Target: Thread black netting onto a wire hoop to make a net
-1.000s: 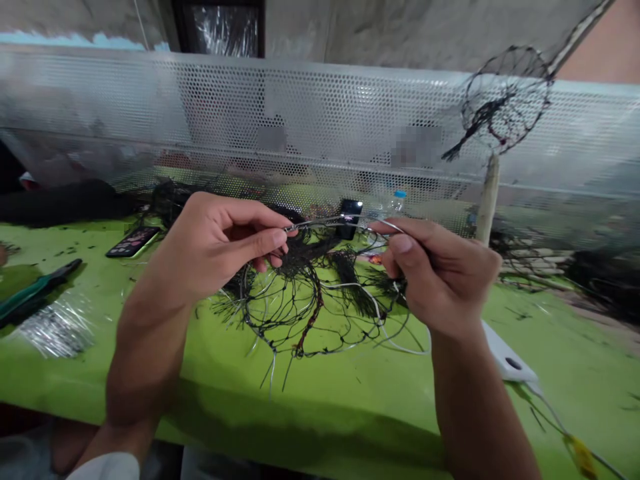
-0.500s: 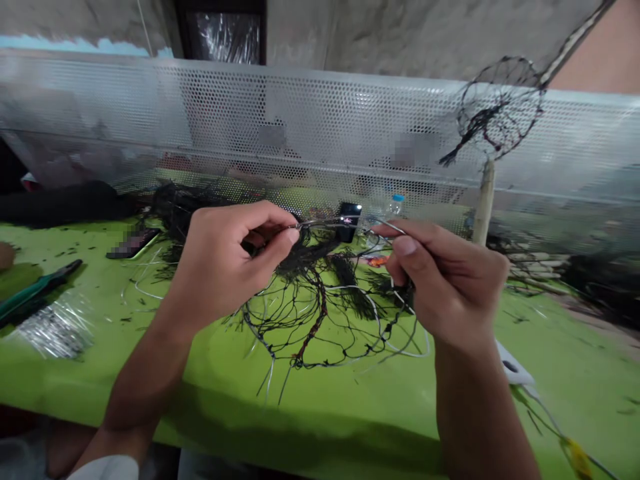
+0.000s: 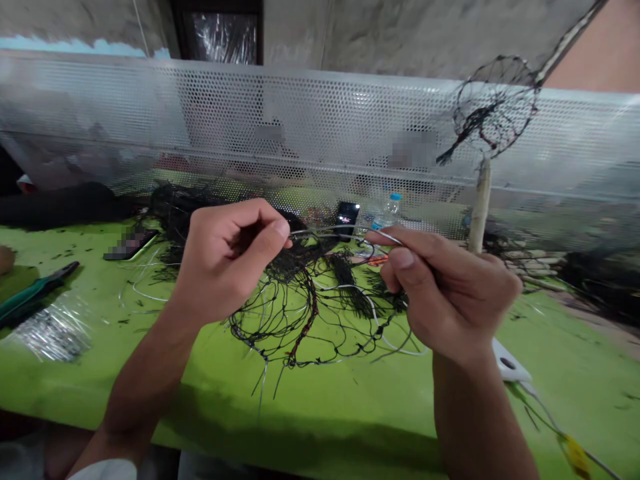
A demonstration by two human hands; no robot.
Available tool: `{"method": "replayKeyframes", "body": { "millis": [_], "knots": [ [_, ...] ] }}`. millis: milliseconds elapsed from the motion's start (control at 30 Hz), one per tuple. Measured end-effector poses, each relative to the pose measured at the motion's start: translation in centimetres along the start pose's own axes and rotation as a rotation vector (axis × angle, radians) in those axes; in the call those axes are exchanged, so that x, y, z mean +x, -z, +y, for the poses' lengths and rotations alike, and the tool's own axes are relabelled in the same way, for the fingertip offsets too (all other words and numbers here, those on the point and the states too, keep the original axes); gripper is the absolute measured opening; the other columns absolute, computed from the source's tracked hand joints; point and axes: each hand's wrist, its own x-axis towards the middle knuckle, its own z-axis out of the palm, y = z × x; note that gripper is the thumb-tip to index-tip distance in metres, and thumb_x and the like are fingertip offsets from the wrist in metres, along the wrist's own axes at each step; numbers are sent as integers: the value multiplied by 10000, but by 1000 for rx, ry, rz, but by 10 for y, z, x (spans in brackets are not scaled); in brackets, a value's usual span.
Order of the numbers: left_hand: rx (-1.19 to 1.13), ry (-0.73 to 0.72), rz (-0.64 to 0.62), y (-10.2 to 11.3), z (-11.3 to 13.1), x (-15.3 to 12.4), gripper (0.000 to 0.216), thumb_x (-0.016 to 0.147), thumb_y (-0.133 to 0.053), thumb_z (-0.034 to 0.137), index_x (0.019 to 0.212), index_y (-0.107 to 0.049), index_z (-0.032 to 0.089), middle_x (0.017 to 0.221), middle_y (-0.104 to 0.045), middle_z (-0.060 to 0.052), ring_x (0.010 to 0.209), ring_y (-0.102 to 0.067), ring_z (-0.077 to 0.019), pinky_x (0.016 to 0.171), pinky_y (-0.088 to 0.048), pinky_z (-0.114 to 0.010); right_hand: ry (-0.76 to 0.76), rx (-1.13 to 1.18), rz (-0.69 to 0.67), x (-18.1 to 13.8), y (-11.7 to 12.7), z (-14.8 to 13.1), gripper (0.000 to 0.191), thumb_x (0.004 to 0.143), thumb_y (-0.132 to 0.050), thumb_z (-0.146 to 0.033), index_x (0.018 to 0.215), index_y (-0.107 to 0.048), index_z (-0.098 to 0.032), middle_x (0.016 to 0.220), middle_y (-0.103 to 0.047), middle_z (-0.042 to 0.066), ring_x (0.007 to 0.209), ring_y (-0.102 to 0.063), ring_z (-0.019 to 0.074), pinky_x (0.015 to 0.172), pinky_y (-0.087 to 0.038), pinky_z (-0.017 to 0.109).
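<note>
Above green table: two hands pinch wire.

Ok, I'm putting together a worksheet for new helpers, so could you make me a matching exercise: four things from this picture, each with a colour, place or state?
1. bottle cap
2. silvery strips
3. right hand
4. tabletop

A. holding wire
B. lime green
C. blue
D. next to the pliers

Pairs: 1-C, 2-D, 3-A, 4-B.

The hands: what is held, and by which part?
Thin wire, pinched by the left hand and right hand at opposite sides of a span; whether at its ends cannot be told.
</note>
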Motion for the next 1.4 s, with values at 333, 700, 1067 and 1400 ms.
{"method": "replayKeyframes", "body": {
  "millis": [333,700,1067,1400],
  "knots": [
    [248,-268,-188,-6,3,-3,130,991,-598,253,908,-689,212,759,-672,23,644,-560,-113,631,-444,-278,76,-82,-204,-2,-6,-8,222,1000,-634,-214,1166,-777,-253,641,-699,-35,459,-553,90,443,-432,234],
    [246,-209,-186,-10,-5,1,213,1015,-597,314,891,-732,206,769,-722,6,643,-607,-116,594,-406,-255,304,-506,-121,1,-12,-21,235,951,-628,-136,1142,-713,-244,879,-744,58,750,-684,217,656,-520,351],
    [-3,-27,-329,3,-7,-1,255,1016,-576,364,829,-645,206,563,-451,52,477,-356,-94,434,-248,-256,314,-304,-591,64,0,-45,244,1021,-510,-131,1086,-725,-227,873,-707,21,709,-646,142,643,-484,272],
    [-186,0,-338,10,1,-4,325,1034,-555,364,857,-757,181,576,-529,27,477,-404,-79,439,-291,-227,59,-76,-656,79,15,-55,227,950,-607,-124,957,-804,-236,703,-710,-33,584,-589,113,548,-440,253]
  ]
}}
